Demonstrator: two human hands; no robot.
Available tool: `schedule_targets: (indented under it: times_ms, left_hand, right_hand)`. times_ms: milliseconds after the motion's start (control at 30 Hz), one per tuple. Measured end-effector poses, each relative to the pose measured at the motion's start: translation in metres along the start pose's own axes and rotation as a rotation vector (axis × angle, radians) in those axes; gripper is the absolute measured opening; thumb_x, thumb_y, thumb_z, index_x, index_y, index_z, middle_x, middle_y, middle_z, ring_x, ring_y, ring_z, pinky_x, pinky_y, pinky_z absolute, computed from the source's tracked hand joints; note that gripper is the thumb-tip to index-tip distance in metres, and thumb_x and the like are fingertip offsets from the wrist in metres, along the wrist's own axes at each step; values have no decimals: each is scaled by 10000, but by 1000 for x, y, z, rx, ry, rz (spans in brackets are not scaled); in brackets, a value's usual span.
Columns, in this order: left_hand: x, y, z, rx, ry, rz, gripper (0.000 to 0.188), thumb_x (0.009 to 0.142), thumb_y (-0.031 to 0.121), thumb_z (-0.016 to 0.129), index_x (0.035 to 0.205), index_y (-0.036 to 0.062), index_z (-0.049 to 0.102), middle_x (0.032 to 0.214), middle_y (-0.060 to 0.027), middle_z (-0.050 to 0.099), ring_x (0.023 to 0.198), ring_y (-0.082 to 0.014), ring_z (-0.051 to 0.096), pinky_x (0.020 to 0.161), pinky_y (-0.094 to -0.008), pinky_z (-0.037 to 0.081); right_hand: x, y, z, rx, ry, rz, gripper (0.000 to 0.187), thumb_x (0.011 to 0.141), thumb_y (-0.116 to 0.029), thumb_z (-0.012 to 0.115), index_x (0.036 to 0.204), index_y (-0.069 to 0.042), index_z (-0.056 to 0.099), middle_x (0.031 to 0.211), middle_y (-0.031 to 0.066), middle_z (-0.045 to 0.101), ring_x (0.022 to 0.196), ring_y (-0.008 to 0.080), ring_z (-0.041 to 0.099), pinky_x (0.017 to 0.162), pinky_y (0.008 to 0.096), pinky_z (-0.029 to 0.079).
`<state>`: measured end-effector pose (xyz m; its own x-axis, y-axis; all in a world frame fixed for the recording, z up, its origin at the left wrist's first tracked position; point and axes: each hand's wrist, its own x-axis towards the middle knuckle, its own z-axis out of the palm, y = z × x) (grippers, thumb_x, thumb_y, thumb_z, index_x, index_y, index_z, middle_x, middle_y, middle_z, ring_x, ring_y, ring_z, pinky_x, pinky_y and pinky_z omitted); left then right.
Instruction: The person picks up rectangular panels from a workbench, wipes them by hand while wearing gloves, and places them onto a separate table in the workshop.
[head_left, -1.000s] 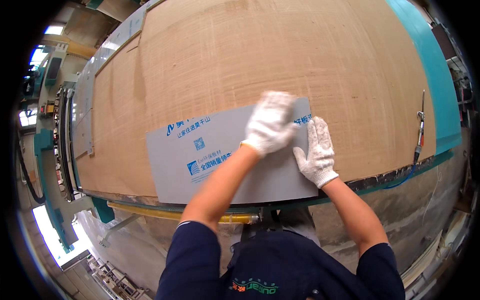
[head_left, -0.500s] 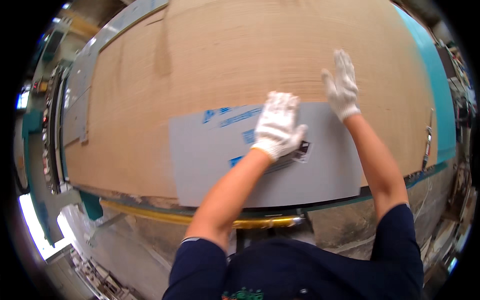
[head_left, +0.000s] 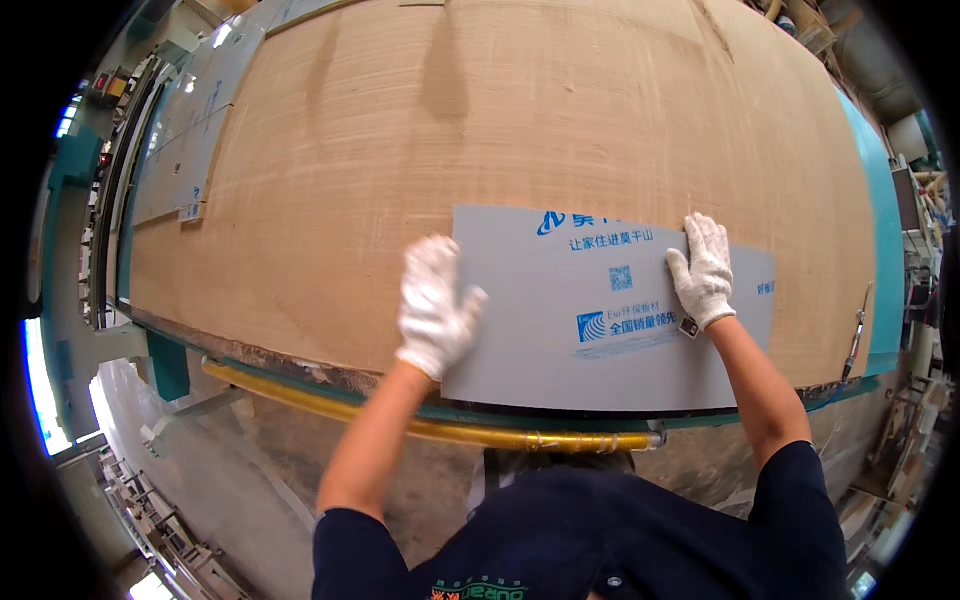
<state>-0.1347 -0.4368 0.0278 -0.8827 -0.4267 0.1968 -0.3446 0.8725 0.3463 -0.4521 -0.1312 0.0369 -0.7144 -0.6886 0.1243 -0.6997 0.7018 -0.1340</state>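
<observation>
A grey rectangular sheet (head_left: 560,340) with blue print lies on a large tan wooden board (head_left: 520,130), close to the board's near edge. My left hand (head_left: 434,305), in a white glove, rests with fingers spread on the sheet's left edge. In a matching white glove, my right hand (head_left: 702,272) lies flat on the sheet's upper right part. Neither hand grips anything; both press down on the sheet.
A yellow rail (head_left: 420,425) runs under the board's near edge, on a teal frame (head_left: 885,270). More grey sheets (head_left: 185,150) lie at the far left of the board. A thin metal tool (head_left: 858,335) lies at the right edge. Concrete floor lies below.
The grey sheet has slid to the right along the board. My left hand moved from the sheet's middle to its left edge; my right hand came down from the bare board onto the sheet.
</observation>
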Motion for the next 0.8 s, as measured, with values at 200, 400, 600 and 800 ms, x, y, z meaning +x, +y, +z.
schedule_targets:
  times_ms: [200, 400, 600, 800]
  left_hand:
    - [-7, 27, 4, -126, -135, -13, 945, 863, 396, 751, 1606, -25, 344, 1674, -302, 287, 1580, -493, 184, 1298, -570, 169]
    - [-46, 25, -8, -183, -158, 96, 975, 827, 406, 770, 1591, -45, 366, 1661, -315, 292, 1562, -530, 198, 1288, -622, 138]
    - [4, 13, 2, -210, -195, 142, 1019, 936, 695, 543, 1631, -13, 308, 1695, -298, 237, 1586, -493, 169, 1302, -586, 106]
    - [149, -39, 33, -304, 67, 101, 1036, 993, 686, 501, 1677, 0, 135, 1750, -248, 103, 1624, -432, 35, 1322, -498, 64]
  right_hand:
    - [66, -228, 9, 434, -82, -374, 622, 860, -325, 744, 1328, 57, 595, 1422, 260, 579, 1358, 426, 499, 1181, 501, 381]
    - [84, -245, 13, 542, -199, -460, 617, 925, -315, 665, 1441, 2, 544, 1537, 245, 515, 1465, 406, 432, 1252, 489, 303]
    - [33, -155, 7, 87, -152, -311, 759, 973, -386, 631, 1590, -9, 400, 1669, 206, 375, 1590, 373, 263, 1333, 483, 132]
    - [36, -171, 12, 155, -127, -385, 745, 961, -351, 657, 1578, -13, 413, 1656, 206, 393, 1582, 366, 280, 1330, 483, 150]
